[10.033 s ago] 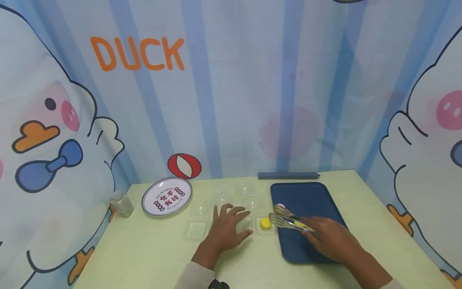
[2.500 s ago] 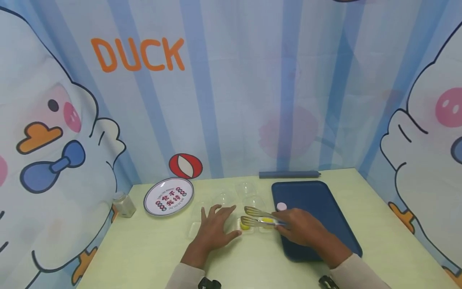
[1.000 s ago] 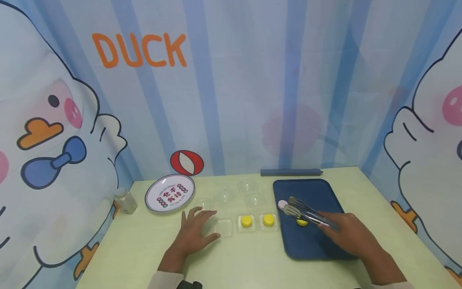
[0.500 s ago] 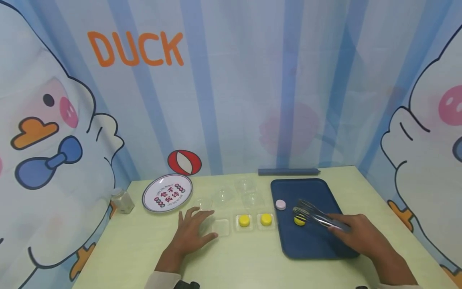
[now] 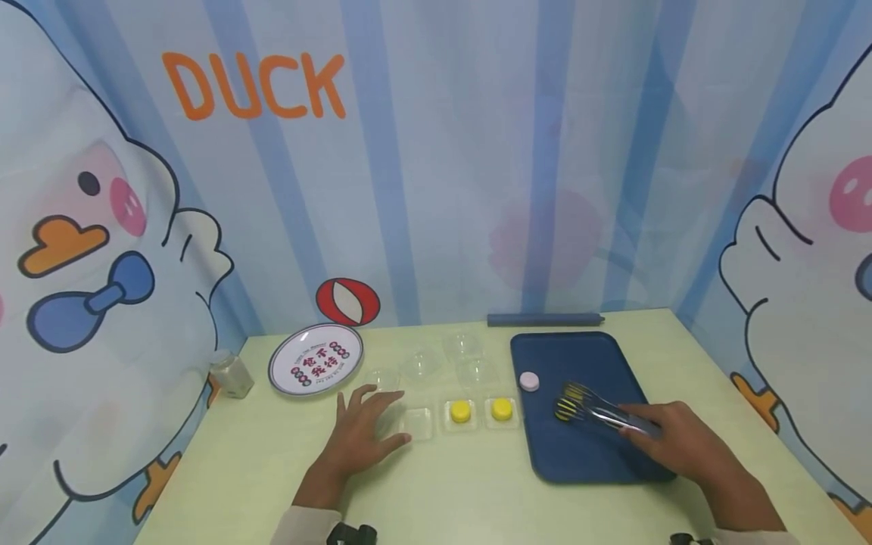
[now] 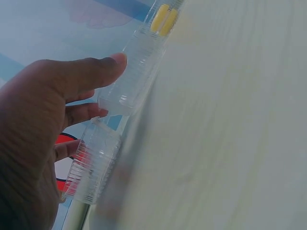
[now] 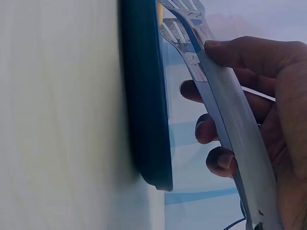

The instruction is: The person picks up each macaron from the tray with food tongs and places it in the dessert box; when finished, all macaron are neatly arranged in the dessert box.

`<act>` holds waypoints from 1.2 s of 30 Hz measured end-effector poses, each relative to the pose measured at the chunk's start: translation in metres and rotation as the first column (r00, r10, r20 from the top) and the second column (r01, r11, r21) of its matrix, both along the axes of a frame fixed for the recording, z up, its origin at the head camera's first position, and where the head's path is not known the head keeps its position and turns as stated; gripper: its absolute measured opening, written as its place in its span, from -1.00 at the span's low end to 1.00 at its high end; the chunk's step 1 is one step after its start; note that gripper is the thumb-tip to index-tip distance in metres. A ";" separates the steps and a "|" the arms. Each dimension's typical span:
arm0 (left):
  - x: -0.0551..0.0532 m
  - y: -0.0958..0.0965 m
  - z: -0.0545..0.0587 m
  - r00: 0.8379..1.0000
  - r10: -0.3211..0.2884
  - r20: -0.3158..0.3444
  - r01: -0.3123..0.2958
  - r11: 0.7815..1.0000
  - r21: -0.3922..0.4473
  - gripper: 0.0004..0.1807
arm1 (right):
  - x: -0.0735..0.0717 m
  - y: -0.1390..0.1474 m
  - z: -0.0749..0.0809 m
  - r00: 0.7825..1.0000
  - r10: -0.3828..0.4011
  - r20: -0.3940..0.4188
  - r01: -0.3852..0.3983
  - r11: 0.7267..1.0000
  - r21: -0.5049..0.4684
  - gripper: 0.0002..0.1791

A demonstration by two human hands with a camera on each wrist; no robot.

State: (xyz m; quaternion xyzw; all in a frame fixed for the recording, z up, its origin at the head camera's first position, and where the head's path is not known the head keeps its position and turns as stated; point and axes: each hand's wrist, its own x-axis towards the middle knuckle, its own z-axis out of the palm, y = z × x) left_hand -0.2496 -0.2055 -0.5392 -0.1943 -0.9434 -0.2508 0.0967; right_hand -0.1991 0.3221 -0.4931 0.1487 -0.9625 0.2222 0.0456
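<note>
"Right hand (image 5: pixel 684 446): what are its fingers (image 7: pixel 218 163) doing?"
"Grasping tongs (image 5: pixel 608 415), tips over a yellow disc (image 5: pixel 562 412) on the blue tray (image 5: pixel 586 463)."
"And the left hand (image 5: pixel 357 437)?"
"Loosely spread beside a clear box (image 5: pixel 417 424); contact can't be told. Farther off, a plate (image 5: pixel 289 362) on the bench (image 5: pixel 436 499)."

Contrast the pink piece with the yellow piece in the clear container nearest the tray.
The pink piece is pale; the yellow piece is bright. The pink piece lies directly on the blue tray; the yellow piece sits in a clear container beside the tray. Both are small and round.
</note>
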 end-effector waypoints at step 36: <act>-0.001 0.010 0.003 0.992 -0.001 -0.130 -0.001 1.000 -0.015 -0.31 | 0.003 -0.001 0.000 1.000 -0.014 0.002 0.014 1.000 -0.027 -0.52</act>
